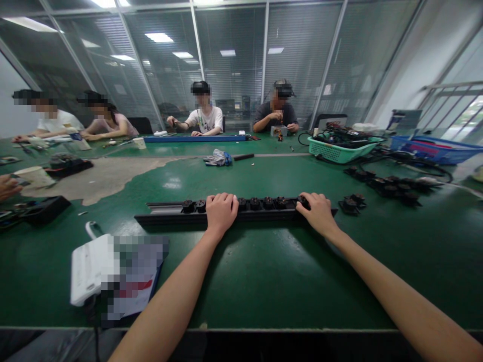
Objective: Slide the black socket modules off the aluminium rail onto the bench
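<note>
A long black channel-shaped rail (181, 219) lies across the green table in front of me. Several round-faced black socket modules (254, 203) sit in a row inside it. My left hand (221, 213) is closed over the rail left of its middle, fingers curled over the far side and hiding part of the row. Near the rail's right end, my right hand (318, 213) is closed, with thumb and fingers around a black module (304, 202). Whether that module is fully seated in the channel I cannot tell. Loose black modules (352, 203) lie just right of the rail.
More modules (396, 187) lie farther right, before a green basket (345, 151) and a blue basket (437, 150). A white box (94, 269) with a cable stands front left. Grey-blue gloves (219, 158) lie beyond the rail. Several people sit around the table.
</note>
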The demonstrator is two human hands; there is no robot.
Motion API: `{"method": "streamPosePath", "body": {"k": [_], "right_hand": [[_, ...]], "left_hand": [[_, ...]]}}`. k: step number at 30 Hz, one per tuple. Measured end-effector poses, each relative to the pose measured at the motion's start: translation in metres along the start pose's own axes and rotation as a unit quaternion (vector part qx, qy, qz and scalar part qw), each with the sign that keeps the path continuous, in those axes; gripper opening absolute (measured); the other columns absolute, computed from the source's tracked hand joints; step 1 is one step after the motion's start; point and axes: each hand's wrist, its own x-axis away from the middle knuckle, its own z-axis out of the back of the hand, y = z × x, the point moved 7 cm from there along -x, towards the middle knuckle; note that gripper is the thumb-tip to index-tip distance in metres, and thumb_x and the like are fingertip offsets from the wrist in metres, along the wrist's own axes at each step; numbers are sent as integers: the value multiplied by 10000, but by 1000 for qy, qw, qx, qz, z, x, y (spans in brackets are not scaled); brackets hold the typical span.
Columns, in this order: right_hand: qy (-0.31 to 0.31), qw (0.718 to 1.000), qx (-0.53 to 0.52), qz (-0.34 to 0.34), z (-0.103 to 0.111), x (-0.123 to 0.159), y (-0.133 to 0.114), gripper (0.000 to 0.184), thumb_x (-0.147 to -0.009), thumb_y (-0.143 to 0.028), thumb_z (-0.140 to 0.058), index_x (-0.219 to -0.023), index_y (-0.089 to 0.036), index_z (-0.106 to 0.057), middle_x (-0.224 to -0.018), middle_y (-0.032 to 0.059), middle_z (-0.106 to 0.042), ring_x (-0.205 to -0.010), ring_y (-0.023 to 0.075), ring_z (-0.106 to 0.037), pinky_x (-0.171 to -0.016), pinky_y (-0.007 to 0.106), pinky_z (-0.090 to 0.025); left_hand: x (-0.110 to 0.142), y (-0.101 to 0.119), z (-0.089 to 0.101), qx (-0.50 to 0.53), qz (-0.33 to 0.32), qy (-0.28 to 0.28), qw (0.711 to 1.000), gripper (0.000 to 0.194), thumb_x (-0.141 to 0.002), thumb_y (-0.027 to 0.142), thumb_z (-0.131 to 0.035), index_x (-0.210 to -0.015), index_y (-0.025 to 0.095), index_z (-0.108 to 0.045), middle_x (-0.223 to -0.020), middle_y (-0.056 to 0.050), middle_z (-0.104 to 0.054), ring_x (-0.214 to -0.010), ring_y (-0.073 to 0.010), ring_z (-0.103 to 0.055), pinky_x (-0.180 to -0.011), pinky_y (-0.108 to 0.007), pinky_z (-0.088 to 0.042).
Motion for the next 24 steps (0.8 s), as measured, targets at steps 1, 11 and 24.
{"method": "streamPosePath", "body": {"k": [1, 11, 24], "right_hand": [[-2, 1000, 0, 0, -1, 0, 0, 388, -927, -437, -436, -1116, -184, -661, -1028, 129, -662, -952, 292, -505, -853, 433, -381], [10, 1000, 12, 2, 0, -1, 3, 373, -916, -420, -449, -1104, -188, -671, -1017, 136, -667, -945, 297, -514, -820, 426, -383], [-7, 1000, 5, -5, 1, -1, 3, 388, -925, -432, -438, -1122, -183, -662, -1029, 131, -661, -944, 287, -512, -838, 422, -385]], "left_hand": [[0, 0, 0, -1, 0, 1, 1000, 379, -1027, 329, -365, -822, 212, -660, -890, -81, -732, -872, -239, -633, -850, -417, -358], [0, 0, -1, -8, -2, -1, 1000, 361, -1026, 321, -372, -830, 213, -656, -900, -75, -732, -880, -241, -632, -844, -417, -354], [-1, 0, 0, 4, 4, -6, 1000, 377, -1025, 330, -364, -823, 216, -661, -910, -79, -736, -881, -239, -634, -864, -417, -352]]}}
